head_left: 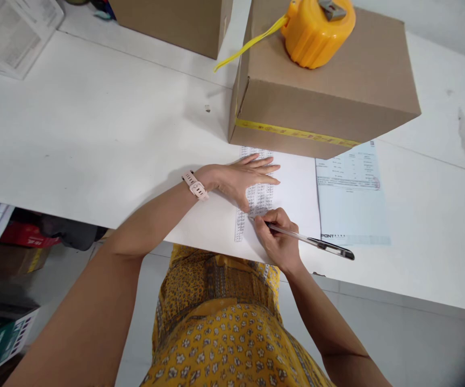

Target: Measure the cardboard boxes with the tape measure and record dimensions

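A white sheet (pixel 294 185) with columns of small dark writing lies at the front of the white table. Spread flat across its written part is my left hand (pixel 246 174), fingers apart, with a pale pink watch band (pixel 195 186) at the wrist. My right hand (pixel 278 236) grips a pen (pixel 321 243) with a clear barrel and black end. The pen's tip is at the writing, just below my left thumb. To the right of the sheet lies a light blue printed form (pixel 351 209), its upper part under a cardboard box.
The taped cardboard box (pixel 316 115) stands behind the papers, with an orange tape measure (pixel 319 32) on top. Another cardboard box (pixel 171 19) is farther back. Printed material (pixel 10 35) lies at the back left. Boxes and bags (pixel 30 236) sit below the table's left edge.
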A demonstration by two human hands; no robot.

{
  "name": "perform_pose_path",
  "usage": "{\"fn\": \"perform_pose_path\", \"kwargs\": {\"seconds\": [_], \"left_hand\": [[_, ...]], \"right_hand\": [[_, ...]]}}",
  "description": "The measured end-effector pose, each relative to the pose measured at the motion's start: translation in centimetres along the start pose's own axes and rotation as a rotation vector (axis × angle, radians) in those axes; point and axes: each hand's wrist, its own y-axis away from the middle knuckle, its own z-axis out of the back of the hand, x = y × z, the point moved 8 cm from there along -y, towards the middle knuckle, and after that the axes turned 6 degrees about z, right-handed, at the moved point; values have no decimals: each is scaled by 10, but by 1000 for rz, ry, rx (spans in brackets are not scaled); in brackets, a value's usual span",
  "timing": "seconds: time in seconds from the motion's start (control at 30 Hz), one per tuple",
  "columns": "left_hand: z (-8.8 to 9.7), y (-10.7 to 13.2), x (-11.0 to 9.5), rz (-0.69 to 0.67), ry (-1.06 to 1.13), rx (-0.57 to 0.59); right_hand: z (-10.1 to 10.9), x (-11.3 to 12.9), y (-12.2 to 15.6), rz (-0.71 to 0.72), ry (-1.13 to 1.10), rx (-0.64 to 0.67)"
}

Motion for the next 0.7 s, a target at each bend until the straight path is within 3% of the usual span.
{"fn": "perform_pose_path", "kwargs": {"seconds": [0.7], "left_hand": [[1,1,0,-2,6,-7]], "right_hand": [[1,-2,1,-13,-2,-12]]}}
